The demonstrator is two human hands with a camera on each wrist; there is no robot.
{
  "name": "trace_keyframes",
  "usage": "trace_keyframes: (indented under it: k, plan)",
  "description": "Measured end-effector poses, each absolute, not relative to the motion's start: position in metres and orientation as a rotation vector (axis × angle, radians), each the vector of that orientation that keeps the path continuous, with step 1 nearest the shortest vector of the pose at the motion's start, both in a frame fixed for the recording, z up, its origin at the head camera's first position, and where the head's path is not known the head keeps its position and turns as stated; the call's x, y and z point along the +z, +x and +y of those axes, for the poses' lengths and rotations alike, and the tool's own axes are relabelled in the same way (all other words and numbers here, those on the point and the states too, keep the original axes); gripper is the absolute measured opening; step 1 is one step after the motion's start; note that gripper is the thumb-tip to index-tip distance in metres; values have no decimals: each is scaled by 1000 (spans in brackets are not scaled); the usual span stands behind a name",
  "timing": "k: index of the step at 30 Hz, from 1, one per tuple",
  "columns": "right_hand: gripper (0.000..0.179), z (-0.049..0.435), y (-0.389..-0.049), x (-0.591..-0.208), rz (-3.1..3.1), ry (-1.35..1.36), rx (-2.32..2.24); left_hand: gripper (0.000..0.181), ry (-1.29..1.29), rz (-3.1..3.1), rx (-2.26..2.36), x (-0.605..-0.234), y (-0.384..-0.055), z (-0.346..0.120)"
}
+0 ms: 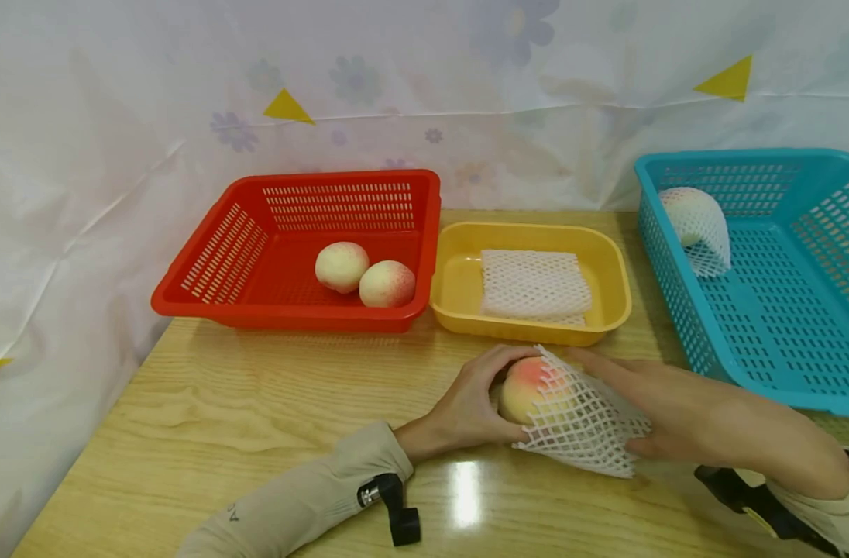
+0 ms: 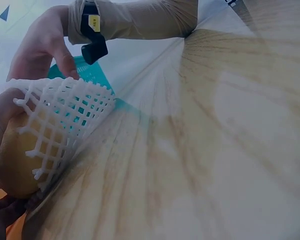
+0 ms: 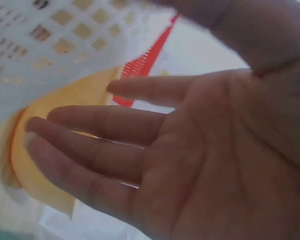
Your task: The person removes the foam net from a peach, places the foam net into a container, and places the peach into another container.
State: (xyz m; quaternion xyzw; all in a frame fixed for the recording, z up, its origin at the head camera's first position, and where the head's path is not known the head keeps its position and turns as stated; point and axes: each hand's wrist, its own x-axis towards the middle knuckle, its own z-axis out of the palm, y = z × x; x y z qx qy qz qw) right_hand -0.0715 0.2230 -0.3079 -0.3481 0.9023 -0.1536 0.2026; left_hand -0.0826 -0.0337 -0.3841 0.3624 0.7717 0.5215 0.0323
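Note:
A peach (image 1: 525, 391) with a red blush sits partly inside a white foam net sleeve (image 1: 592, 422) over the table. My left hand (image 1: 466, 403) grips the peach from its left side, the thumb by the sleeve's near edge. In the left wrist view the sleeve (image 2: 65, 115) covers one side of the peach (image 2: 20, 155). On the sleeve's right stands my right hand (image 1: 696, 415). Seen from the right wrist, the fingers of that hand (image 3: 190, 140) are extended and spread, the palm facing the camera. Whether its thumb touches the sleeve, I cannot tell.
Back left, a red basket (image 1: 292, 314) holds two peaches (image 1: 387, 284). A yellow tray (image 1: 459, 314) with folded foam nets (image 1: 532, 283) stands in the middle. At the right, a blue basket (image 1: 780, 310) contains a net-covered peach (image 1: 689, 221). All rest on a wooden table (image 1: 257, 387).

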Motion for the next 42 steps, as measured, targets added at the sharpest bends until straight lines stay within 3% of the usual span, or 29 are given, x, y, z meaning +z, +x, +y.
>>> trace_keyframes:
  k: [5, 12, 19, 24, 36, 42]
  plan:
    - [122, 221, -68, -307, 2417, -854, -508, 87, 1120, 2374, 1595, -384, -83, -34]
    - [137, 212, -62, -315, 2470, -898, -526, 88, 1110, 2385, 1585, -385, -83, -33]
    - [135, 200, -64, -320, 2515, -798, -525, 88, 1136, 2396, 1580, -386, -83, -34]
    - [129, 198, -66, -325, 2581, -877, -549, 88, 1137, 2410, 1574, -385, -83, -34]
    - [80, 195, -77, -328, 2775, -1058, -586, 87, 1094, 2439, 1580, -384, -81, -34]
    - [39, 197, -82, -323, 2779, -1059, -573, 86, 1081, 2454, 1592, -384, -81, -33]
